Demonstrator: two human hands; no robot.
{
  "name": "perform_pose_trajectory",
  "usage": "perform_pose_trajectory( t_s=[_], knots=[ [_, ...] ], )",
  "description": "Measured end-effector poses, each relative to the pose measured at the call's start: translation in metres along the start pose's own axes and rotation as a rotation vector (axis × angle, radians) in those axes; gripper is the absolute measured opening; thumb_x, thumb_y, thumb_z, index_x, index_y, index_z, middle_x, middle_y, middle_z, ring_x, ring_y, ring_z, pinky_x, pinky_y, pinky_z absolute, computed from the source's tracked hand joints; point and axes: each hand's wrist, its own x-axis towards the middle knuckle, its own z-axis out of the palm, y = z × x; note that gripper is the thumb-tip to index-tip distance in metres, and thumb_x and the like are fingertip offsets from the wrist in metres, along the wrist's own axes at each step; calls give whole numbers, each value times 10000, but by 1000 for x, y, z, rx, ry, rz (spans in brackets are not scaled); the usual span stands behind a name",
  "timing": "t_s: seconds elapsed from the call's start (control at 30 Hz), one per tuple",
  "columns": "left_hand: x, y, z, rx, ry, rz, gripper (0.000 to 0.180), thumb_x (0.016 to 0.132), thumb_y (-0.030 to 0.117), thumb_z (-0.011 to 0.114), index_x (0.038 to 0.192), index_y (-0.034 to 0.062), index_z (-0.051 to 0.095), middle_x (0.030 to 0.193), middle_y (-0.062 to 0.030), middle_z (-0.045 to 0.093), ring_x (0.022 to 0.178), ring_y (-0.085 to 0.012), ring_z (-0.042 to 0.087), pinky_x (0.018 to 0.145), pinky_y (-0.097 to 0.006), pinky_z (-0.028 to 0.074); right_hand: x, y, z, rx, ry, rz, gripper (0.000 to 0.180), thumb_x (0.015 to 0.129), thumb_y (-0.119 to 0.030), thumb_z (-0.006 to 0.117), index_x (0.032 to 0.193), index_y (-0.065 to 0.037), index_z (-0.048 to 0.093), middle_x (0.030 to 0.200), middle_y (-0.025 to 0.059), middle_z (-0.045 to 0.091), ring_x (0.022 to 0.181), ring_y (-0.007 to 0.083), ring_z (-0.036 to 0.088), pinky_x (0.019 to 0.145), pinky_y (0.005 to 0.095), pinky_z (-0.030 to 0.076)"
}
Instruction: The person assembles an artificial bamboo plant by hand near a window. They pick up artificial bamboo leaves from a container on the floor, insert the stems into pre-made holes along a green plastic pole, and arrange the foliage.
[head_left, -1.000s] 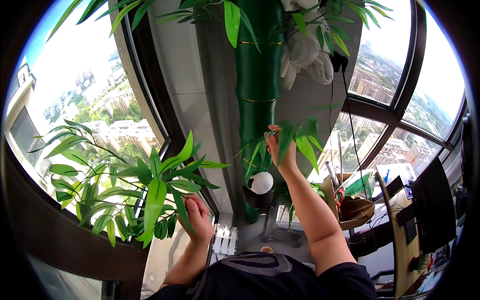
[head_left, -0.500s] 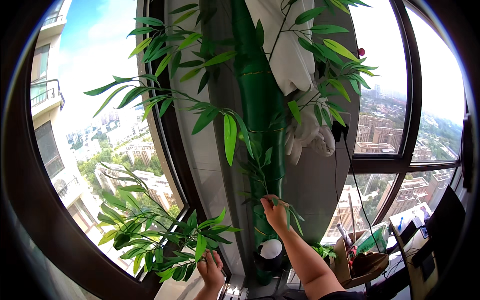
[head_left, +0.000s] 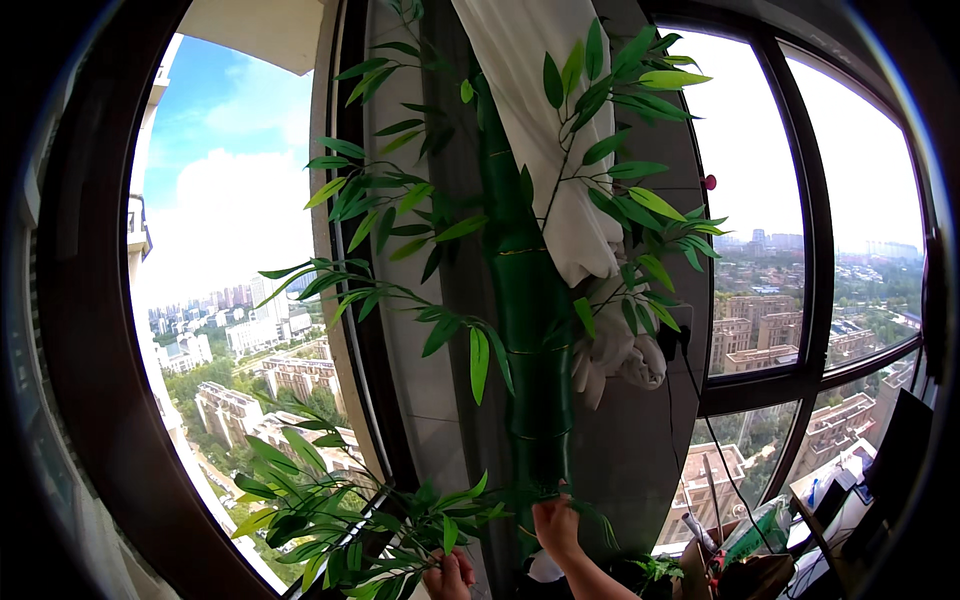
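Note:
A tall green artificial bamboo trunk with gold rings stands upright in the middle, leafy branches spreading from its upper part. At the lower left, my left hand is closed round the stem of a bushy leafy branch; its leaves partly cover the fingers. My right hand pinches a small leafy sprig against the lower trunk. The sprig's leaves stick out on both sides of that hand, and its stem end is hidden by the fingers. Below, a white rounded object shows beside my right wrist.
A white curtain hangs behind the trunk, gathered at its lower end. Windows flank both sides. Black cables hang at the right, above a cardboard box with loose items and a cluttered desk.
The view has tilted up, so the trunk, branches and both hands sit lower in the picture. The sprig in my right hand, upright before, now lies more sideways across the trunk.

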Motion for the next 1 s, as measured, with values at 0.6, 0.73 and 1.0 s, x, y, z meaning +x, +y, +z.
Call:
perform_pose_trajectory(
  t_s=[0.6, 0.73, 1.0],
  knots=[
    [-33, 60, -10, -196, -296, -172, 303, 921, 211, 312, 741, 28, 473, 547, -25, 473, 467, -88, 437, 451, -212, 333, -80, -72, 9, 481, -469, -29, 195, 751, -124, 629, 891, -11, 553, 717, 35, 563, 629, 95, 530, 564, 227, 424],
    [-47, 54, -20, -166, -397, -270, 301, 921, 194, 299, 736, 35, 475, 560, -36, 490, 480, -96, 461, 465, -220, 354, -86, -80, 15, 402, -584, -198, 171, 741, -86, 627, 873, -12, 547, 721, 29, 566, 537, 81, 525, 481, 226, 432],
    [-64, 45, -22, -209, -420, -360, 201, 910, 140, 337, 850, 27, 493, 762, -26, 533, 688, -86, 523, 628, -224, 435, -100, -94, -5, 511, -724, 628, 96, 748, -31, 603, 831, 8, 574, 684, 29, 572, 627, 91, 532, 551, 223, 439]
  ],
)
